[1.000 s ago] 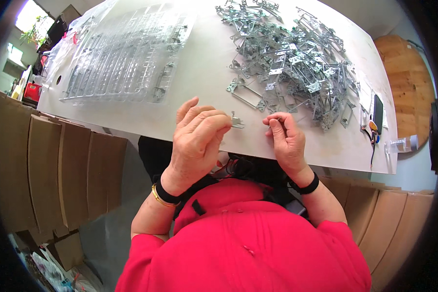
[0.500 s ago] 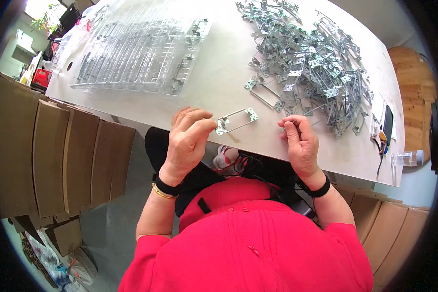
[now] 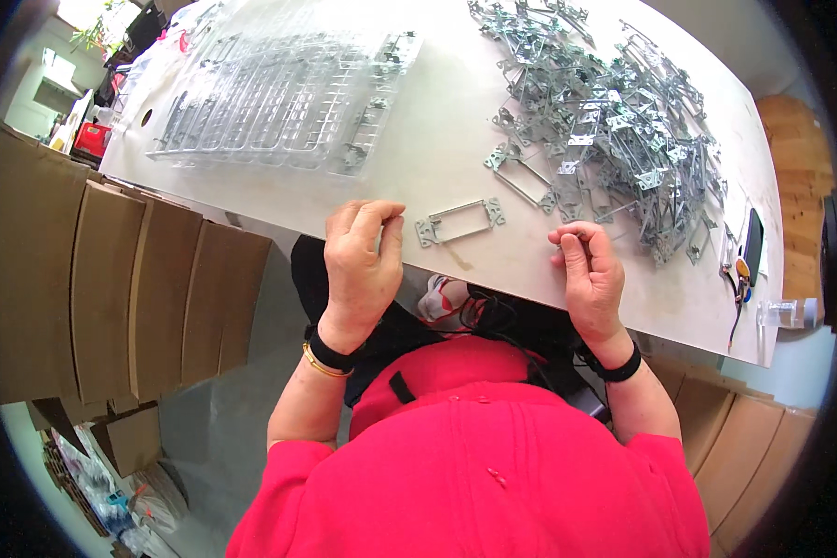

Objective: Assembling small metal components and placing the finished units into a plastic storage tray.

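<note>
A rectangular metal frame [image 3: 425, 232], two thin rods between flat end plates, lies flat near the table's front edge. Just left of it, my left hand [image 3: 363, 256] hovers with bent fingers, thumb and forefinger slightly apart, holding nothing visible. My right hand [image 3: 588, 274] is raised at the table edge, thumb pressed to the curled fingers; anything in that pinch is too small or hidden to name. Beyond it spreads a large heap of similar metal frames [image 3: 614, 139]. One loose frame [image 3: 523, 179] rests at the heap's near left side.
Stacked clear plastic trays [image 3: 270, 102] holding metal parts cover the table's far left. At the right edge lie a dark device with wires [image 3: 750, 246] and a clear plastic jar [image 3: 781, 313]. Cardboard boxes [image 3: 107, 288] line the left; more boxes [image 3: 730, 437] stand lower right.
My left hand has let go of the metal frame, which now lies flat on the table. The right hand keeps its pinch. The whole view has shifted slightly.
</note>
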The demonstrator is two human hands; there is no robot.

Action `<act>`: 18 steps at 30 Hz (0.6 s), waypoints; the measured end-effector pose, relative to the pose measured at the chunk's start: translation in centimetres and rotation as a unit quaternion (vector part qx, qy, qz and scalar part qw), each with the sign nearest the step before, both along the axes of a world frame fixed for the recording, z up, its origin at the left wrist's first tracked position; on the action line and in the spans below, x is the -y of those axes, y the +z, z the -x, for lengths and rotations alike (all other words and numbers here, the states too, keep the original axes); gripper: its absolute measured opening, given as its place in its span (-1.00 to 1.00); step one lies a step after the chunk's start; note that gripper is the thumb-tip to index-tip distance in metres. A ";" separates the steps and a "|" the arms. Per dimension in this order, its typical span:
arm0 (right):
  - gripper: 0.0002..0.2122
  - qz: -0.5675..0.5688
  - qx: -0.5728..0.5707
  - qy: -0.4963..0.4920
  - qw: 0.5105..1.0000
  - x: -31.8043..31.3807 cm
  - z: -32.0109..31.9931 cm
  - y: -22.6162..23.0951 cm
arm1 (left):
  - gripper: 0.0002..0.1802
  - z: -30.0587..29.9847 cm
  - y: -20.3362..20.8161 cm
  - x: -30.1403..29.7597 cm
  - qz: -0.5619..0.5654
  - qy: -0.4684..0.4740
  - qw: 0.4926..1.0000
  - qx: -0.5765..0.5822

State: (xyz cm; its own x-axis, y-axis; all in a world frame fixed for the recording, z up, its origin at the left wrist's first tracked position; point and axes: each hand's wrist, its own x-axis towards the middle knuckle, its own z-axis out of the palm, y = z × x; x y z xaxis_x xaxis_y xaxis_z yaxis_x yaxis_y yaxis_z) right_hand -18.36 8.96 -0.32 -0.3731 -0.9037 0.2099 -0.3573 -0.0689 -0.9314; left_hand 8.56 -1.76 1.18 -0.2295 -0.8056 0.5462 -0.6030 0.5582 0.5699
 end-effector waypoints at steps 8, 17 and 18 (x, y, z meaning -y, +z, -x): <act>-0.91 0.017 -0.003 0.012 1.000 0.3 0.0 0.0 | -0.87 1.4 0.9 0.2 -0.002 -0.055 0.998 0.037; -0.91 0.002 -0.003 0.003 1.000 -0.1 0.1 -0.2 | -0.92 1.9 0.8 1.1 -0.054 -0.132 0.989 0.047; -0.91 -0.002 -0.005 0.002 1.000 0.0 0.1 0.0 | -0.93 1.7 0.8 1.2 -0.047 -0.133 0.990 0.032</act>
